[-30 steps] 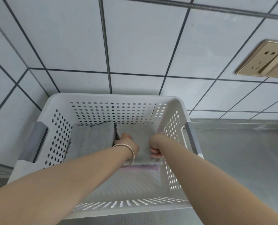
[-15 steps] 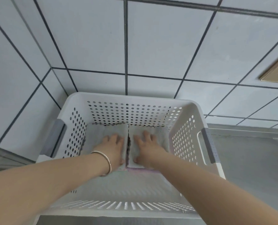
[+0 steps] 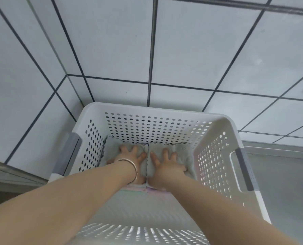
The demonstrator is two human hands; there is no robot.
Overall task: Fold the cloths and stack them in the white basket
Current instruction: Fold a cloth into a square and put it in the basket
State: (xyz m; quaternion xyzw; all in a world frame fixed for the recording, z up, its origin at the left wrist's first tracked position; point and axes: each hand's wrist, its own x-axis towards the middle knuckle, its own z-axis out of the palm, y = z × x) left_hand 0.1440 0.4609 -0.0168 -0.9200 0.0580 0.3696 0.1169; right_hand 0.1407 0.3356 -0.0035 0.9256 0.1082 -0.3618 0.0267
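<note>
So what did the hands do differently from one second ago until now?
Both hands let go: the left hand and right hand were gripping the grey cloths, and now press them flat with spread fingers. The cloths stayed side by side in the white basket.

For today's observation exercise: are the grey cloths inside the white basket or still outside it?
Inside. Two grey cloths lie side by side on the white basket floor; left hand and right hand press them flat.

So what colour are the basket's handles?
Grey, on a white basket; the right handle shows best in the head view.
</note>
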